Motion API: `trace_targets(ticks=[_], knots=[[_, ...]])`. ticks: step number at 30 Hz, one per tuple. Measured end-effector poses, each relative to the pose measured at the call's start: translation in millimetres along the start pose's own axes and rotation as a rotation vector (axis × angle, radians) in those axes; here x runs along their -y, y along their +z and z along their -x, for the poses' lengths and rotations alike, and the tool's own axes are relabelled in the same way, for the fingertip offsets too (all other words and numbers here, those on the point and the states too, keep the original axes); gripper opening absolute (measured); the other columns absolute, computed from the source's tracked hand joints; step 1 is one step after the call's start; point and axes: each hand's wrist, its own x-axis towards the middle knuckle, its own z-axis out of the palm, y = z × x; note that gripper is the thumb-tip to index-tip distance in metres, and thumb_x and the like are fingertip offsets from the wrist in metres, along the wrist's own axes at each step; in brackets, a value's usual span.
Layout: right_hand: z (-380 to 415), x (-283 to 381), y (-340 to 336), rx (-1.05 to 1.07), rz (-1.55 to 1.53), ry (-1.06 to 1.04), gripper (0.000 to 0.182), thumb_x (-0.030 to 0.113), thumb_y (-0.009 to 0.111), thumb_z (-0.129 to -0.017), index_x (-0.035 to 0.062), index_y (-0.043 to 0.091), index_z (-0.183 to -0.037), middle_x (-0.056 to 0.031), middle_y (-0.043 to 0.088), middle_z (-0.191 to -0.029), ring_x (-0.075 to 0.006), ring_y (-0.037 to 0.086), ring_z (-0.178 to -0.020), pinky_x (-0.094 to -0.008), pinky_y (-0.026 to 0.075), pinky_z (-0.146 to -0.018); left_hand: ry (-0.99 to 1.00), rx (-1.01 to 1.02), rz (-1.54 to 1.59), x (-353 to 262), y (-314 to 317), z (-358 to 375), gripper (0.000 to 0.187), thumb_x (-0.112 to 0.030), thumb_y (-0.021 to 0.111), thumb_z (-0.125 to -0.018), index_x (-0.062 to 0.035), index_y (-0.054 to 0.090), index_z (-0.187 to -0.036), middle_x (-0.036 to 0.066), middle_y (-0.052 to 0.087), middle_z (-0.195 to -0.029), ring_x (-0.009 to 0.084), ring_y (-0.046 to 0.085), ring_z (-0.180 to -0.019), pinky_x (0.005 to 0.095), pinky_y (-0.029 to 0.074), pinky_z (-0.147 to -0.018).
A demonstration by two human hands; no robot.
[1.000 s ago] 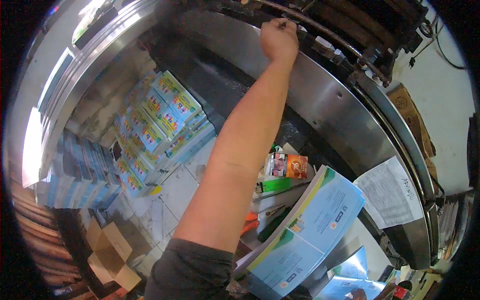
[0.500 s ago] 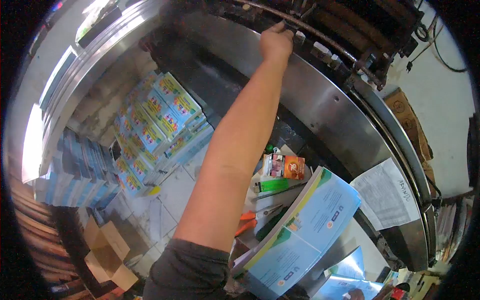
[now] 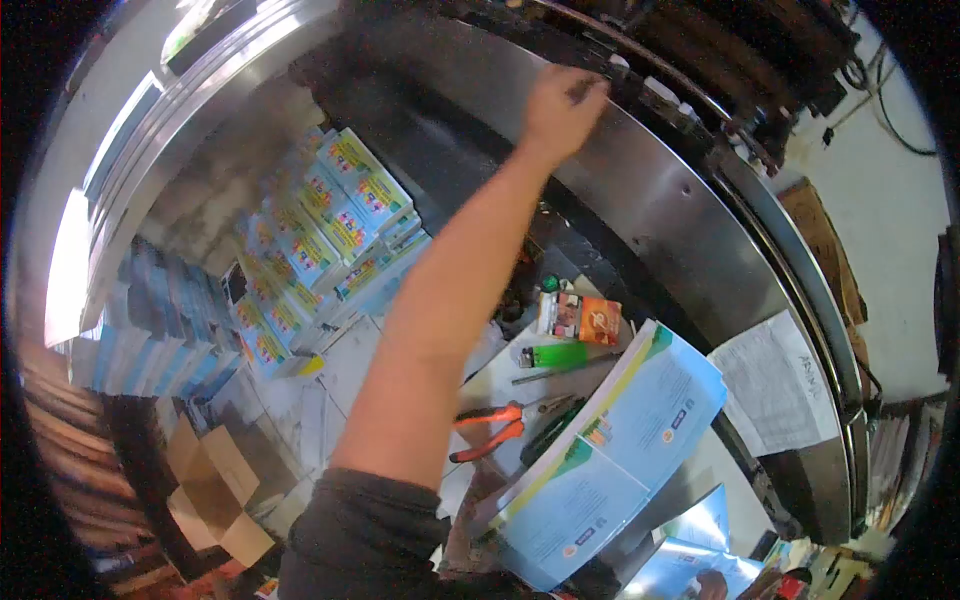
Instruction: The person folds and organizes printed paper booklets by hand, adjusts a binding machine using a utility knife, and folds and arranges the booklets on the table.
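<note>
My left hand [image 3: 563, 112] is stretched far forward at the upper edge of a curved metal panel [image 3: 650, 165]. Its fingers are curled together, and a small dark patch shows between them that I cannot make out. At the bottom right, a small part of what looks like my right hand [image 3: 711, 586] shows against glossy blue printed sheets [image 3: 685, 570]; most of it is out of frame. Below my left forearm lie orange-handled pliers [image 3: 490, 430], a green lighter [image 3: 555, 355] and an orange cigarette pack [image 3: 590, 320]. A stack of blue printed sheets [image 3: 620, 450] leans beside them.
Stacks of colourful printed covers [image 3: 335, 205] stand on the left, with bundled blue stacks [image 3: 160, 330] farther out. An open cardboard box [image 3: 215, 490] sits below. A handwritten paper [image 3: 775, 385] lies against the panel. A dark machine bar [image 3: 640, 50] runs across the top.
My left hand has come down and back from the machine bar, its fingers still curled. The view has shifted slightly, and more of the pliers shows.
</note>
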Motion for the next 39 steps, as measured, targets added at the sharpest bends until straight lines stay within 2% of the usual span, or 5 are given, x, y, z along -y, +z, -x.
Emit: trace_targets(ticks=[3, 10, 19, 24, 39], knots=[[-4, 7, 1, -0.023, -0.082, -0.024, 0.063, 0.010, 0.065, -0.073, 0.0012, 0.044, -0.132, -0.0217, 0.043, -0.133, -0.0399, 0.045, -0.124, -0.0438, 0.053, -0.096, 0.038, 0.138, -0.150, 17, -31, 19, 0.028, -0.028, 0.071, -0.086, -0.0052, 0.072, -0.102, 0.014, 0.070, -0.099, 0.0265, 0.067, -0.092, 0.0345, 0.052, -0.081], [0, 1, -2, 0.011, 0.017, 0.007, 0.065, 0.013, 0.068, -0.072, 0.0056, 0.046, -0.134, -0.0189, 0.042, -0.138, -0.0380, 0.042, -0.129, -0.0440, 0.049, -0.098, -0.043, 0.784, -0.176, -48, -124, 112, 0.028, -0.024, 0.073, -0.085, -0.0040, 0.068, -0.103, 0.012, 0.065, -0.092, 0.0256, 0.064, -0.090, 0.0363, 0.049, -0.081], [-1, 10, -19, 0.103, 0.059, -0.002, 0.067, 0.018, 0.068, -0.074, 0.0061, 0.046, -0.136, -0.0179, 0.041, -0.140, -0.0372, 0.037, -0.134, -0.0459, 0.042, -0.104, -0.675, 0.622, -0.022, -50, -160, 202, 0.043, -0.029, 0.068, -0.092, 0.0023, 0.059, -0.121, 0.010, 0.065, -0.095, 0.0148, 0.061, -0.083, 0.0303, 0.049, -0.075], [-3, 11, -22, 0.107, 0.004, -0.037, 0.067, 0.012, 0.071, -0.073, 0.0047, 0.047, -0.135, -0.0189, 0.042, -0.140, -0.0386, 0.040, -0.131, -0.0465, 0.040, -0.106, -0.854, 0.721, 0.028, -55, -173, 235, 0.059, -0.052, 0.050, -0.099, -0.0019, 0.056, -0.130, 0.013, 0.066, -0.111, 0.0199, 0.060, -0.104, 0.0329, 0.046, -0.092], [-1, 6, -19, 0.056, 0.060, -0.164, 0.068, 0.015, 0.076, -0.072, 0.0022, 0.047, -0.133, -0.0212, 0.047, -0.134, -0.0398, 0.042, -0.128, -0.0477, 0.038, -0.107, -0.861, 0.654, 0.017, -55, -174, 254, 0.073, -0.057, 0.065, -0.087, 0.0002, 0.056, -0.131, 0.018, 0.064, -0.113, 0.0256, 0.062, -0.103, 0.0350, 0.048, -0.090]])
